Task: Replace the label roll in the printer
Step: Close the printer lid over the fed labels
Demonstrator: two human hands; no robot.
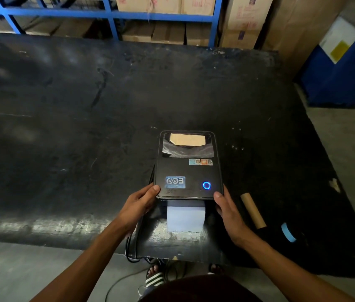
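Observation:
A black label printer [188, 171] sits near the front edge of the dark table [85, 118]. Its lid carries a clear window, stickers and a lit blue ring button [206, 185]. White label paper [185, 218] hangs out of the front slot below the lid. My left hand [138, 204] grips the lid's front left corner, thumb on top. My right hand [226, 209] holds the front right corner the same way. An empty brown cardboard core [252, 210] lies on the table just right of my right hand.
A black roll with a blue band [288, 233] lies right of the core near the table edge. Black cables [130, 247] hang off the front by the printer. Blue shelving with cardboard boxes [165, 29] stands behind the table, a blue drum [342, 73] at right.

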